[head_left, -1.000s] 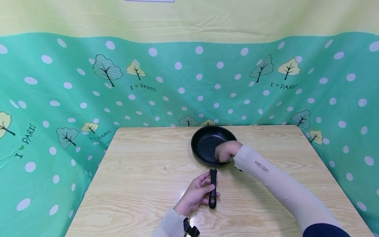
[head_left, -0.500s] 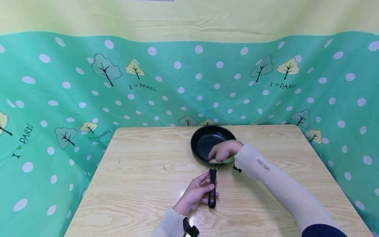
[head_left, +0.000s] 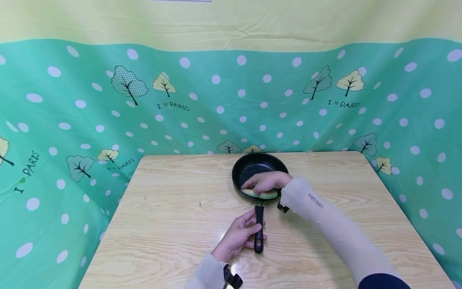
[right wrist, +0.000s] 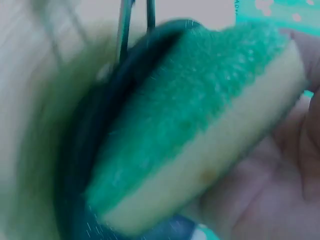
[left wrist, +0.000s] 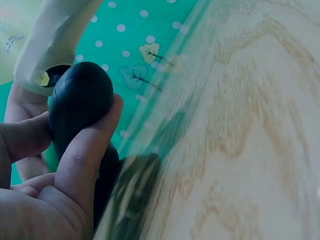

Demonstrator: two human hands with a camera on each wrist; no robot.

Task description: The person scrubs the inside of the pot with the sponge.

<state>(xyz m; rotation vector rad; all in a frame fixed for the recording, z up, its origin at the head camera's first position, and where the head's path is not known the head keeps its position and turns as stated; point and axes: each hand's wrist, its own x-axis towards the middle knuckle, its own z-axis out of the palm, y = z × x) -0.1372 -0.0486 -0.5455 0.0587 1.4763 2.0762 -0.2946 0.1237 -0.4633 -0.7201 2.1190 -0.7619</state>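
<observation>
A black frying pan [head_left: 254, 161] lies on the table, its handle toward the person. My left hand [head_left: 236, 237] grips the pan's handle [head_left: 259, 224], thumb along one side and fingers beneath. The handle's rounded end [left wrist: 82, 97] sits between thumb and fingers in the left wrist view. Inside the pan, near the handle, my right hand [head_left: 268, 182] holds a sponge [head_left: 268, 195] from above. The right wrist view shows the sponge [right wrist: 195, 135] close up, with a green scouring layer and pale foam, at the pan's inner wall. The right palm partly hides behind it.
The pan rests toward the back of a light wood table [head_left: 173, 224]. A green dotted cloth [head_left: 202, 88] with tree prints hangs behind and at both sides. A tiny dark mark [head_left: 200, 204] shows on the tabletop left of the pan.
My right hand has moved left along the pan's near side with the sponge, and more of the sponge shows now. The left hand and the pan have stayed in place.
</observation>
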